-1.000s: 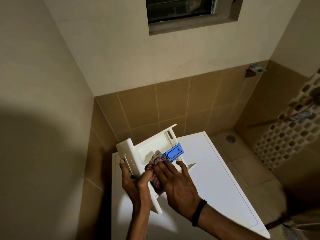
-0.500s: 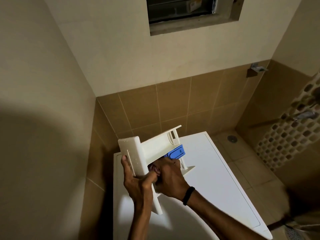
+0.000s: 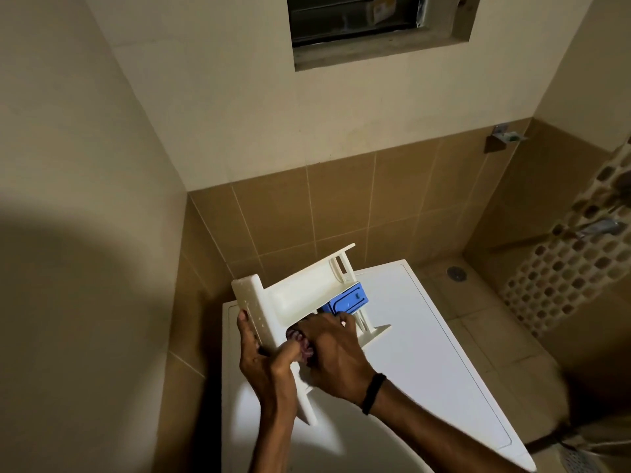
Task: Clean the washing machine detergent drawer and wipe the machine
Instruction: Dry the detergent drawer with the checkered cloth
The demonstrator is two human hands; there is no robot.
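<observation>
Noted detergent drawer [image 3: 300, 295] out of its slot, held tilted in the air over the near-left part of the washing machine top [image 3: 426, 353], apparently clear of it. Logged left hand [image 3: 264, 363] wrapped round the drawer's front panel, with fingers curled behind its left edge and thumb laid across the near face. Logged right hand [image 3: 336, 360] pushed into the near compartment, knuckles up, curled over a bunched cloth [image 3: 304, 346]; could not see most of the fingertips inside.

Judged drawer light and stiff: thin-walled moulded white plastic, boxy, with a slotted end wall at the far right and a blue insert [image 3: 348, 300] seated just beside it. Expected smooth walls to be slippery if wet or soapy, and thin partitions and rear tabs to flex or crack under hard pressure. Advise holding by the thick front panel, as here, never by dividers or the blue piece.

Judged cloth soft and pinkish, able to follow the corners. Recorded machine top as a flat glossy white sheet, with brown wall tiles [image 3: 334, 206] behind and a black wristband [image 3: 374, 392] on the right wrist.
</observation>
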